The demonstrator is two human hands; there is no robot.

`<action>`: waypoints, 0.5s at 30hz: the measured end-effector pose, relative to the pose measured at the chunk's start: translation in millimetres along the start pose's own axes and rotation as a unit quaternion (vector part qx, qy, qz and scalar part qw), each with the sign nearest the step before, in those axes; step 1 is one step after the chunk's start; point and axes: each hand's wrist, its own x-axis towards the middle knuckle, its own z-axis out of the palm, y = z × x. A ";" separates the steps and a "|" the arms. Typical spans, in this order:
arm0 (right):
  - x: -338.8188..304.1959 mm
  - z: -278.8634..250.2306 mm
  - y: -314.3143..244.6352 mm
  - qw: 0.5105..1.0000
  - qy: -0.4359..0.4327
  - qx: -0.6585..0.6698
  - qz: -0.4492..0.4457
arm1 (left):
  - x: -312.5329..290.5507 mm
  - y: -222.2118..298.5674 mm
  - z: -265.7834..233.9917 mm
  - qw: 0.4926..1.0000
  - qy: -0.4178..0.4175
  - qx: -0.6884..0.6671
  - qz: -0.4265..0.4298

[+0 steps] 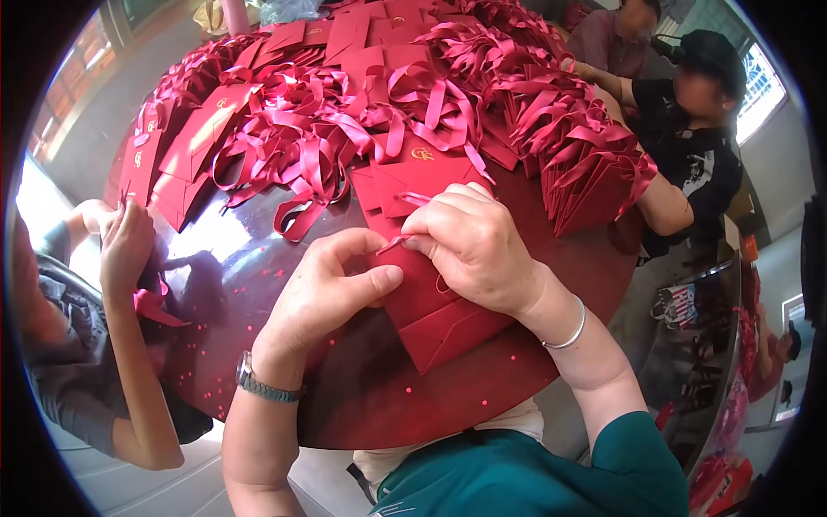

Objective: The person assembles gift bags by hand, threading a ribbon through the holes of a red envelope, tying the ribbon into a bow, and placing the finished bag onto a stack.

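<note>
A flat red paper gift bag [444, 332] lies on the table in front of me, its folded base end toward me. My right hand [474, 246] is closed above it, pinching a pink-red satin ribbon [394, 245] between thumb and fingers. The ribbon's twisted end sticks out to the left. Beside that end is my left hand [332, 280], thumb and index finger apart, nothing visible between them; its other fingers are partly hidden. Just beyond my hands lies another red bag [422, 172] with a gold emblem. A thin loop of cord or thread hangs below my right hand.
Loose satin ribbons [293, 142] heap up beyond my left hand. Ribboned bags [568, 164] stand in a dense row at the right. Red scraps dot the dark round table [345, 396]. One person [121, 250] works at the left; another [689, 146] is at the right.
</note>
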 end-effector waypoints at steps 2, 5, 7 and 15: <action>0.6 2.4 -1.5 1.000 0.000 -0.001 0.001 | -2.7 2.4 3.7 0.999 -0.005 -0.034 -0.027; 2.0 2.6 1.2 1.000 0.017 0.005 0.007 | 1.1 -5.0 5.6 0.993 0.003 -0.119 -0.025; 3.7 -6.0 7.8 0.999 0.037 0.008 0.011 | 7.2 -0.8 7.9 0.989 0.000 -0.140 -0.055; 12.5 -16.6 21.3 0.973 0.164 0.072 0.145 | -6.5 -8.9 10.2 0.986 0.036 -0.154 -0.046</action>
